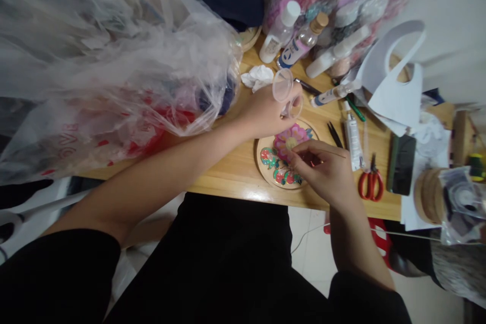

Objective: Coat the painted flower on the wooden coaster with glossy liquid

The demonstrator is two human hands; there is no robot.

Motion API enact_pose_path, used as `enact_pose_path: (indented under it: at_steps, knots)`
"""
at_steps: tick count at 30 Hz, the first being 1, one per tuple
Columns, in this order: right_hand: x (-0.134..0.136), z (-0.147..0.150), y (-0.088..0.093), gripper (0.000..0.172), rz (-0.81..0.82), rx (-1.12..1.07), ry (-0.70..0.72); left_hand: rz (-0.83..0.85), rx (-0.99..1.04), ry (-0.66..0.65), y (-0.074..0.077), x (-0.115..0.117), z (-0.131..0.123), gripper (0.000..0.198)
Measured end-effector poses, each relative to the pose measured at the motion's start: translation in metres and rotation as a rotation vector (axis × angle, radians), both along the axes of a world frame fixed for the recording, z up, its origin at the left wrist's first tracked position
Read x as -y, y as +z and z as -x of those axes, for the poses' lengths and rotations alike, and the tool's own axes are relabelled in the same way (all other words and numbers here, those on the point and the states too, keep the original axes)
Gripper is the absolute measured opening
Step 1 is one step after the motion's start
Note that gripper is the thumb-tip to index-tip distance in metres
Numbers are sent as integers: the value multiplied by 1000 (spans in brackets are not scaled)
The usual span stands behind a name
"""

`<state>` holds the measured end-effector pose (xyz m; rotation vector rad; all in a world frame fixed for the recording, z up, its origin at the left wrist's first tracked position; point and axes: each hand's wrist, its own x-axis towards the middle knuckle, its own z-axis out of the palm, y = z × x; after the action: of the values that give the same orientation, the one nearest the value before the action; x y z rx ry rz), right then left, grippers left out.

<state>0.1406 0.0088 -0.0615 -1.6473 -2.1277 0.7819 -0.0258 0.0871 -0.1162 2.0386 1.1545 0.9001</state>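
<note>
My left hand [266, 110] is closed around a small clear plastic cup [295, 107], whose round lid [283, 85] stands open above the fingers. Below it, a round wooden plate [261, 171] bears a pink flower [290, 136] and green-and-red shapes [288, 176] with shiny surfaces. My right hand [322, 164] is over the plate's right side, thumb and fingers pinched close to the flower. A thin brown stick [334, 153] passes through its grip and sticks out to the right. Its tip is hidden or too small to make out.
A large plastic bag [114, 61] fills the left. Behind stand bottles [298, 45] and crumpled tissue [257, 77]. Rightward lie black tweezers [334, 134], a white tube [353, 139], red-handled pliers [371, 185], a phone [401, 164] and wooden discs [429, 195]. The table edge [243, 196] is near me.
</note>
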Motion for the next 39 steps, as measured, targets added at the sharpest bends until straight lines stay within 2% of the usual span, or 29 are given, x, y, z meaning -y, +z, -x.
enact_pose_path:
  at_steps: [5, 12, 33, 39]
  knots:
    - [2, -2, 3, 18, -6, 6, 47, -19, -9, 8, 0, 0, 0, 12]
    - [1, -1, 0, 16, -41, 8, 29, 7, -7, 3, 3, 0, 1, 13]
    - [1, -2, 2, 17, -49, 71, 81, -29, 26, 20, -5, -2, -3, 12]
    - [2, -3, 3, 18, -45, 92, 88, -11, 0, 22, -2, -1, -2, 11]
